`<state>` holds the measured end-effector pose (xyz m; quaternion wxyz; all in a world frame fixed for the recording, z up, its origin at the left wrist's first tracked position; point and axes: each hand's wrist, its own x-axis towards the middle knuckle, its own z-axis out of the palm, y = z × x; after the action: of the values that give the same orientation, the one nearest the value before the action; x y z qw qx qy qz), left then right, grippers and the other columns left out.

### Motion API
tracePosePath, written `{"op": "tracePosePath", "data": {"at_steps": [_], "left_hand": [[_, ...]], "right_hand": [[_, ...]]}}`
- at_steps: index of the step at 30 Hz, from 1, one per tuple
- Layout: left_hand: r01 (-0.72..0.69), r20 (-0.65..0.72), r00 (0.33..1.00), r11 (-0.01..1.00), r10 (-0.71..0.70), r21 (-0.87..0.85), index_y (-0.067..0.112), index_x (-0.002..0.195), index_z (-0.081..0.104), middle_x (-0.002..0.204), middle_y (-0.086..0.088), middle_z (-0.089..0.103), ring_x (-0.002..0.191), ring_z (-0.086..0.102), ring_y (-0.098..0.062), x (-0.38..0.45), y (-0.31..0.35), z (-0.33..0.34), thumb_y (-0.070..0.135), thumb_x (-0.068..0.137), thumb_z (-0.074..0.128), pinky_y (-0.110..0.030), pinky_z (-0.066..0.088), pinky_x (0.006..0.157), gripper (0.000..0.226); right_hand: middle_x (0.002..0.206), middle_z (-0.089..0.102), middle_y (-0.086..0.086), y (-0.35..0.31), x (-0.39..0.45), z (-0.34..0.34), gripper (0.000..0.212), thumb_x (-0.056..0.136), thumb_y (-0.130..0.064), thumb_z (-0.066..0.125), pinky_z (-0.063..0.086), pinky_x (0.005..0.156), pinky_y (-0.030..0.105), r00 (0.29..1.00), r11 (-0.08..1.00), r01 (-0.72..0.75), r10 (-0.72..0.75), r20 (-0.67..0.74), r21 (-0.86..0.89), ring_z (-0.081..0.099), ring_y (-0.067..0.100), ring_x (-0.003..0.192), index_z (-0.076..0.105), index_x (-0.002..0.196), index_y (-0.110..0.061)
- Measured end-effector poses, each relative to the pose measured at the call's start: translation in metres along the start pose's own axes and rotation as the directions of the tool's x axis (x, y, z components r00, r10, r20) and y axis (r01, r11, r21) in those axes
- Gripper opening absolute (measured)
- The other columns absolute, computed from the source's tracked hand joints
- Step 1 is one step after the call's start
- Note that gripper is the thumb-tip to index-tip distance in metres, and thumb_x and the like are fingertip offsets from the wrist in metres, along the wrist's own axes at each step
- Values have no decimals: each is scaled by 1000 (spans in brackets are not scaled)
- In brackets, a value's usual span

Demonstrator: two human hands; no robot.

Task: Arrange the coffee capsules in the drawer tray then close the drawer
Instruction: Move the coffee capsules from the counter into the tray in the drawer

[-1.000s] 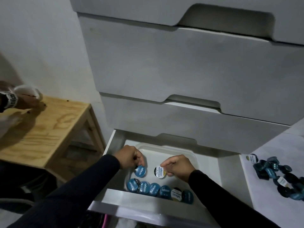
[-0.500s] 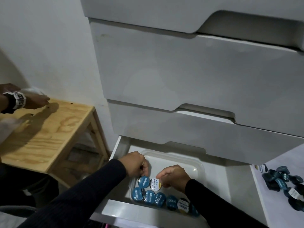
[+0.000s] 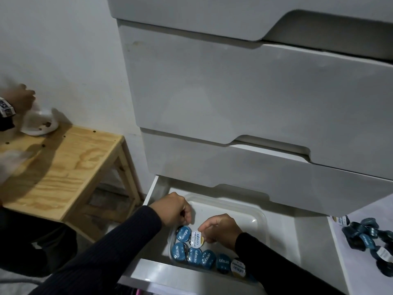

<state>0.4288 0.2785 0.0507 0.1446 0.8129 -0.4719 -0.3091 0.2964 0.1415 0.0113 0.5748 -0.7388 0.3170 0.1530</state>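
Note:
The lowest drawer (image 3: 308, 241) stands pulled out, with a clear plastic tray (image 3: 244, 211) inside it. A row of blue-lidded and white-lidded capsules (image 3: 202, 258) lines the tray's near side. Behind that row, my left hand (image 3: 173, 211) pinches a blue capsule (image 3: 183, 233) and my right hand (image 3: 221, 231) pinches a white-lidded capsule (image 3: 197, 240); the two capsules sit side by side, touching. A pile of loose capsules (image 3: 370, 237) lies on the white surface to the right.
Three shut white drawers (image 3: 234, 92) overhang the open one. At left stands a wooden stool (image 3: 63, 167); another person's hand (image 3: 19, 99) wipes a white bowl (image 3: 40, 122) there. The tray's far half (image 3: 223, 207) holds nothing.
Both hands have brought their capsules together and down toward the front row; the white capsule now sits beside the blue one. The other person's hand has shifted on the stool.

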Motion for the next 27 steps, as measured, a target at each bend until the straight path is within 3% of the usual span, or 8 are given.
{"op": "tracePosePath", "data": {"at_steps": [6, 13, 15, 17, 20, 23, 25, 27], "left_hand": [[13, 45, 999, 997, -16, 82, 17, 86, 75, 89, 1, 75, 77, 61, -4, -4, 5, 4, 5, 81, 63, -24, 52, 87, 18], [33, 60, 997, 994, -39, 106, 18, 89, 74, 94, 1, 75, 87, 64, -8, -7, 9, 7, 9, 81, 65, -26, 50, 92, 15], [55, 22, 998, 993, -57, 107, 18, 93, 73, 97, 0, 74, 94, 65, -12, -10, 9, 4, 11, 82, 63, -25, 48, 93, 17], [78, -32, 997, 989, -74, 126, 19, 102, 70, 103, -2, 72, 98, 64, -16, -15, 11, 6, 16, 85, 60, -26, 48, 91, 20], [144, -130, 984, 978, -124, 152, 21, 116, 61, 115, -5, 66, 103, 62, -21, -26, 17, 15, 25, 89, 52, -33, 50, 92, 29], [217, -260, 948, 970, -183, 109, 22, 124, 54, 122, -1, 60, 110, 57, -17, -37, 31, 27, 25, 92, 47, -30, 48, 94, 33], [252, -348, 917, 960, -197, 123, 22, 128, 48, 127, 2, 55, 115, 51, -14, -43, 45, 36, 27, 93, 46, -25, 44, 95, 36], [269, -422, 883, 958, -205, 97, 23, 132, 43, 133, 4, 50, 120, 46, -11, -48, 59, 43, 28, 92, 48, -21, 40, 98, 41]], "right_hand": [[62, 66, 14, -2, -3, -2, 13, 61, 0, 67, 53, 61, 29, 1000, 1000, 4, -4, 3, 9, 58, 20, 56, 73, 64, -11], [67, 66, 10, -5, -12, -3, 13, 72, -2, 65, 51, 59, 26, 999, 998, 1, 2, 34, -65, 59, 11, 54, 70, 74, -14], [78, 69, 5, -7, -14, -2, 13, 76, -12, 64, 54, 72, 28, 998, 978, 55, -58, -8, -200, 62, 12, 69, 70, 86, -16], [101, 69, 3, -11, -20, -2, 25, 81, -23, 59, 47, 90, 27, 988, 908, 118, -148, -45, -402, 62, 16, 96, 67, 104, -16], [126, 57, 4, -10, -29, 0, 40, 87, -32, 51, 39, 100, 28, 960, 792, 212, -279, -31, -572, 51, 18, 115, 54, 123, -16], [111, 65, 7, -6, -43, 6, 42, 80, -33, 47, 46, 91, 25, 852, 627, 245, -504, -145, -740, 60, 21, 104, 63, 112, -11], [84, 72, 4, 0, -52, 10, 39, 69, -36, 48, 55, 72, 23, 744, 582, 257, -629, -227, -771, 69, 20, 81, 72, 88, -12], [81, 73, 4, 0, -60, 12, 36, 69, -34, 49, 57, 74, 27, 711, 567, 249, -658, -249, -785, 70, 22, 82, 72, 86, -11]]}}
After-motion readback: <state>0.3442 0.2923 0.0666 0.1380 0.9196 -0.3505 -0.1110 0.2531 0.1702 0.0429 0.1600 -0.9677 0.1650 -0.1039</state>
